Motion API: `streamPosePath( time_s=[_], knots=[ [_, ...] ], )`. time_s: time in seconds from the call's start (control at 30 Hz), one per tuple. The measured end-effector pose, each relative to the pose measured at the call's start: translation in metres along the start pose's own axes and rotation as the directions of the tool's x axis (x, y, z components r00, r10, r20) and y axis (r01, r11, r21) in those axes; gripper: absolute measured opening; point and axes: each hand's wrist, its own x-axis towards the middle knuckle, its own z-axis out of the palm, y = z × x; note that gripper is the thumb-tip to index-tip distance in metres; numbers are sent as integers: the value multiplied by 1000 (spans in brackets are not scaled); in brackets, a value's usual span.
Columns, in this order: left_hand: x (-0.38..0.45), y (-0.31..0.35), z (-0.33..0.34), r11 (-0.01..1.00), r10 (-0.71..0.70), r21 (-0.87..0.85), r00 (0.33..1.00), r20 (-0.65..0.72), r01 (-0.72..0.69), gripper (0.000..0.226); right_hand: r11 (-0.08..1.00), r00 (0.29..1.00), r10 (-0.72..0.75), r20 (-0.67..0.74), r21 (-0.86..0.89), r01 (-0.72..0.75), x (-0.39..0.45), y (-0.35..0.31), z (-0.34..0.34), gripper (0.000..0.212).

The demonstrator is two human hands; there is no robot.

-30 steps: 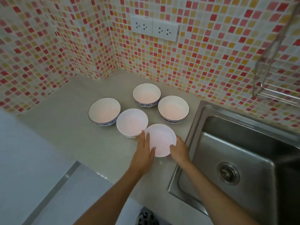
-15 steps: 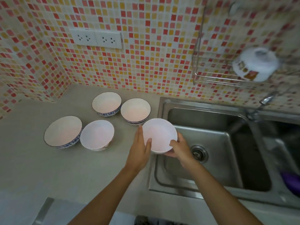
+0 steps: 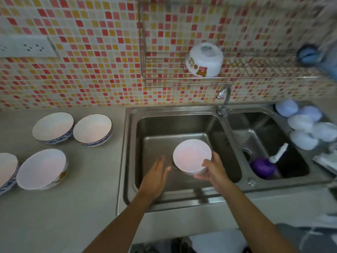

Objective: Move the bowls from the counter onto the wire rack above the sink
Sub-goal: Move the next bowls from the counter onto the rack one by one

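Plain white round bowl [image 3: 192, 154], mouth up, held in the air over the left basin of the stainless steel double sink [image 3: 226, 125]; right hand [image 3: 212, 169] grips it at its near right side, thumb over the rim, fingers curled beneath; left hand [image 3: 155, 177] just left of the bowl, not touching it, fingers straight and loosely spread, holding nothing.

Wire rack of thin steel rods [image 3: 164, 81] mounted on the mosaic tile wall [image 3: 91, 73] of red, orange and cream squares, above the sink; one white bowl with a small coloured motif [image 3: 204, 60] sits on it upside down, foot ring up, slightly tilted.

Four bowls on the grey counter [image 3: 63, 207] left of the sink, all mouth up: two blue-patterned white bowls side by side toward the wall, the left [image 3: 52, 127] and the right [image 3: 92, 129], rims touching or nearly so; nearer, a white bowl with a brownish motif on its side [image 3: 41, 169]; at the frame's left edge a fourth blue-patterned bowl [image 3: 7, 168], cut off, next to it.

Chrome tap [image 3: 224, 99] stands behind the divider between the basins; right basin holds a purple bottle with a white nozzle [image 3: 264, 166]; pale blurred round objects [image 3: 302, 128] right of the sink, kind not discernible; white double wall socket [image 3: 25, 46] upper left.
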Motion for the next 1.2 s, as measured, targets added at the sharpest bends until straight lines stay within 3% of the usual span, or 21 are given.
streamPosePath(
  time_s=[0.1,0.2,0.33,0.53,0.63,1.0,1.2],
  knots=[
    [-13,-14,23,985,-13,174,999,47,5,96,1000,999,24,-37,8,-24,3,5,-30,62],
    [-21,-29,38,935,-67,351,996,54,44,90,999,999,27,-34,19,-26,6,14,-46,64],
    [-26,-36,44,923,-115,371,993,8,104,104,1000,999,22,-26,0,-22,16,22,-59,68],
    [-28,-33,45,891,-181,408,980,-82,199,91,983,997,-71,0,-170,70,34,25,-62,71],
    [-26,-34,47,893,-187,397,977,-102,213,99,956,991,-132,29,-261,135,42,29,-61,74],
    [-21,-36,49,871,-258,413,963,-76,266,98,694,911,-368,184,-598,401,59,38,-52,85],
    [-22,-34,48,868,-256,416,962,-92,271,94,522,841,-427,331,-669,529,54,38,-48,86]
  ],
)
